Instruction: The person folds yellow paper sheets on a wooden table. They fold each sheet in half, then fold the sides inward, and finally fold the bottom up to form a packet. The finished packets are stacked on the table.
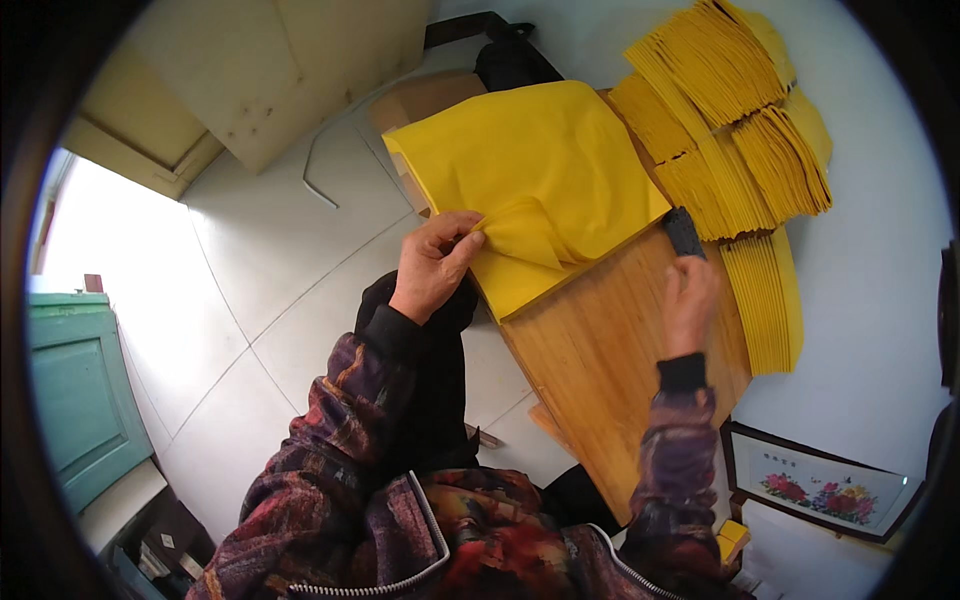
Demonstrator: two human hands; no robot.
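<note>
L hand point(435, 262) is in on the near left of the yellow sheets point(540, 140), its grip pinched on a lifted fold, thumb against fingers, the top layer rucking up in soft creases to the right. The yellow sheets lie at the far end of the wooden tabletop point(600, 350), poking out past its L edge.

R hand point(690, 305) is over the R side of the tabletop, a bit blurred, fingers curled, w/ a dark block point(684, 232) right at the fingertips by the sheets' R corner; can't tell if the grip has it or just sits next to it.

Far R, the yellow stacks point(715, 75) pile up in bundles, edges ruffled. Far side: cardboard box point(425, 100) partly behind the sheets, black bag point(515, 62) just past it. Over L, a bent rod point(318, 170) on the tiled floor point(300, 290), green panel point(85, 385) well apart. Near R: framed flower pic point(820, 490) and small yellow box point(733, 540).
</note>
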